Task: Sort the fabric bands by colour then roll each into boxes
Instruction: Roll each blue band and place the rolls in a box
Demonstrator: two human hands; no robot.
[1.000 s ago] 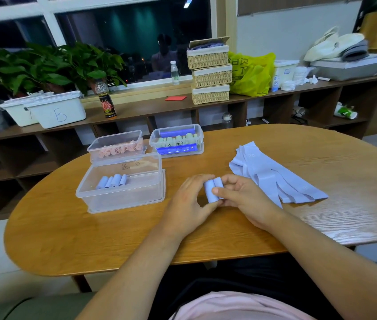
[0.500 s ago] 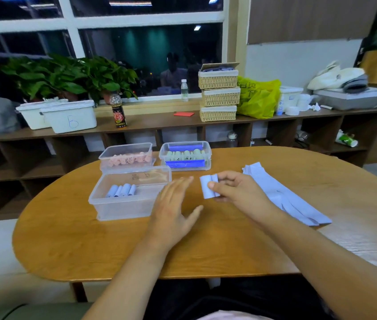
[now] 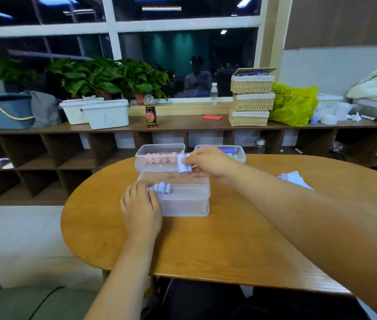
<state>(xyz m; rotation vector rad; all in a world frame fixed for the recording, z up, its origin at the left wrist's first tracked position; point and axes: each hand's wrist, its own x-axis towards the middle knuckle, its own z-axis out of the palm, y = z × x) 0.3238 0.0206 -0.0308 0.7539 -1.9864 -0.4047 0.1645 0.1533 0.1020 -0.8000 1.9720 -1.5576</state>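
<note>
We find the right hand extended over the far part of the table, with thumb and fingers pinching a rolled pale-blue band. The roll is upright, clear of any surface, above the far rim of the front box. In this view it overlaps the right end of the pink box. The left hand lies knuckles-up on the left end of the front box, fingers curled over its left rim and gripping it. Its fingertips sit just beside the stored blue rolls, which stand side by side at the left end of that box. To the right of these rolls the box floor is open as far as the right wall. The pink box stands directly behind the front box, their walls close together or touching; we cannot tell which. A third box stands to the right of the pink box and is partly hidden by the right hand. The unrolled blue bands lie in a pile well to the right, beyond the right forearm, which crosses the tabletop diagonally. A broad stretch of bare wood separates the front box from the near table edge. A narrower margin runs between the left hand and the curved left edge.
</note>
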